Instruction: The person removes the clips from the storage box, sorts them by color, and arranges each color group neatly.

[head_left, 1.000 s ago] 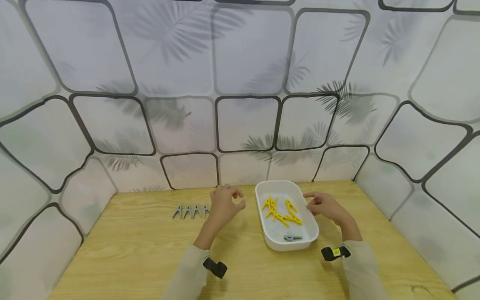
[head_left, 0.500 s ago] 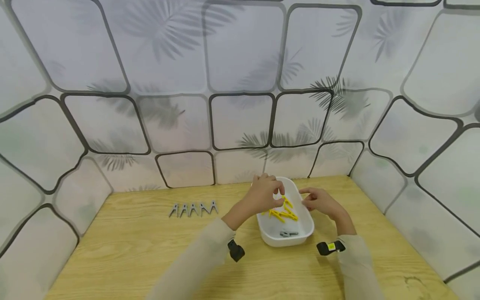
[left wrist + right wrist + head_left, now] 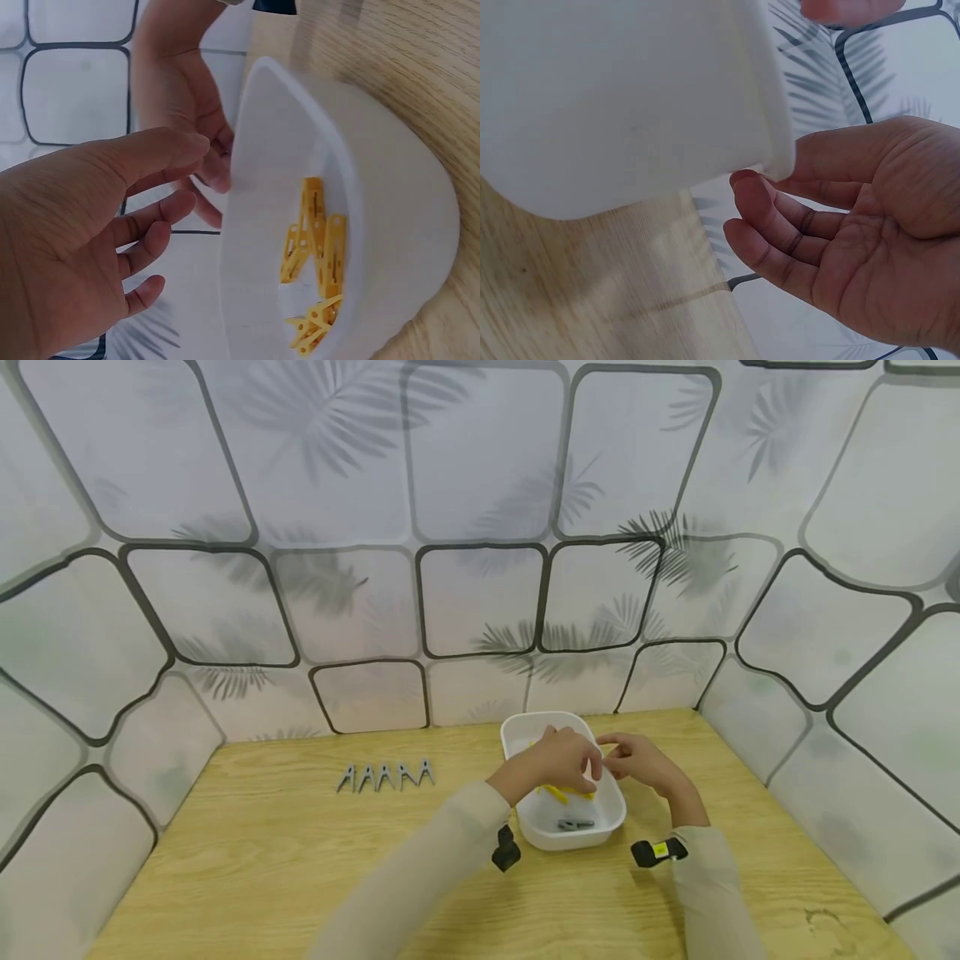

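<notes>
My left hand (image 3: 557, 762) is over the white plastic box (image 3: 572, 842), fingers loosely bent and holding nothing. In the left wrist view, a gap shows between those fingers (image 3: 150, 225) and the yellow clothespins (image 3: 322, 247) on the box floor. My right hand (image 3: 643, 768) is at the box's right side. Its fingers (image 3: 754, 196) pinch the rim in the right wrist view. A few grey clothespins (image 3: 575, 825) lie in the box's near end. Most of the yellow ones are hidden under my left hand in the head view.
A row of several grey clothespins (image 3: 385, 777) stands on the wooden table (image 3: 262, 860), left of the box. Behind and at both sides rises a patterned pale wall covering (image 3: 480, 602).
My left hand has moved right, from beside the row of grey clothespins to above the box. The right hand stays at the box's rim. The view has shifted slightly.
</notes>
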The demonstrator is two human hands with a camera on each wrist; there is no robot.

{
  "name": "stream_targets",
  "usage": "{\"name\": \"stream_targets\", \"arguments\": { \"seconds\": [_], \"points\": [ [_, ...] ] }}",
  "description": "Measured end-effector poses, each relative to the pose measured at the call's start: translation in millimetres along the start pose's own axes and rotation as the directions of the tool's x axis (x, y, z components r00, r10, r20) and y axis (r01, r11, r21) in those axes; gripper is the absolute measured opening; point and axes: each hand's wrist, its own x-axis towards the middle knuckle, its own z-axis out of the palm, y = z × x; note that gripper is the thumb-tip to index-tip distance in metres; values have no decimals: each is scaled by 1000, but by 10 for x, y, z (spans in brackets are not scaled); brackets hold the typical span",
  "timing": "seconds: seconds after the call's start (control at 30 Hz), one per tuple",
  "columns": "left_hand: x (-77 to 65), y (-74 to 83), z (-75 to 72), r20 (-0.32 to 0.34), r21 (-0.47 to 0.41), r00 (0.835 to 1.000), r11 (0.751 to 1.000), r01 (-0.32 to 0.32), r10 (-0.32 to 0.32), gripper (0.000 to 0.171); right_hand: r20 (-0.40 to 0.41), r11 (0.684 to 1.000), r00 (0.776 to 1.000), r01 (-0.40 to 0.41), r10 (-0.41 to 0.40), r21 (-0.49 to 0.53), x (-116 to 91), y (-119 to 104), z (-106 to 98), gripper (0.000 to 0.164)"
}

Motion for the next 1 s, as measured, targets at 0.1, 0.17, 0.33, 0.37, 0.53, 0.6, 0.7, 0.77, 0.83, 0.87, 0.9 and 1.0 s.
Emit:
{"name": "stream_targets", "arguments": {
  "seconds": [0.1, 0.17, 0.33, 0.37, 0.53, 0.6, 0.7, 0.77, 0.83, 0.87, 0.9, 1.0],
  "points": [
    [68, 17, 67, 28, 25, 1000, 1000, 5, -5, 8, 1, 1000, 1000, 2, -2, 2, -6, -6, -4, 49],
    [119, 8, 135, 47, 44, 999, 999, 13, -15, 7, 0, 1000, 1000, 1, -1, 5, -13, -11, -3, 50],
    [166, -26, 260, 81, 23, 996, 999, 34, -36, 6, -3, 1000, 1000, 3, -3, 5, -4, 10, -4, 50],
    [160, -32, 277, 84, 12, 996, 999, 38, -39, 6, -5, 1000, 1000, 2, -2, 5, 1, 16, -5, 50],
    [130, -63, 374, 110, -25, 992, 998, 60, -57, 6, -6, 1000, 1000, 0, 0, 4, 6, 31, -5, 50],
    [122, -65, 406, 123, -36, 990, 997, 70, -65, 6, -3, 1000, 1000, 2, -2, 8, 2, 31, -3, 50],
    [113, -58, 441, 134, -32, 988, 996, 79, -74, 7, 2, 1000, 1000, 3, -3, 14, 0, 30, 1, 50],
    [113, -52, 458, 141, -25, 987, 996, 85, -81, 7, 0, 1000, 1000, -4, 4, 15, 5, 31, 3, 49],
    [115, -46, 469, 148, -14, 985, 996, 93, -90, 7, -1, 1000, 1000, -2, 2, 9, 7, 28, 2, 50],
    [115, -42, 472, 153, -13, 984, 995, 100, -96, 6, -5, 1000, 1000, -4, 4, 9, 11, 27, 2, 50],
    [117, -39, 477, 156, -6, 983, 995, 100, -98, 6, -7, 1000, 1000, -2, 2, 7, 11, 21, 2, 50],
    [113, -29, 487, 156, 27, 982, 994, 106, -109, 5, -11, 1000, 1000, 5, -5, 7, 16, 12, 2, 49]
  ]
}}
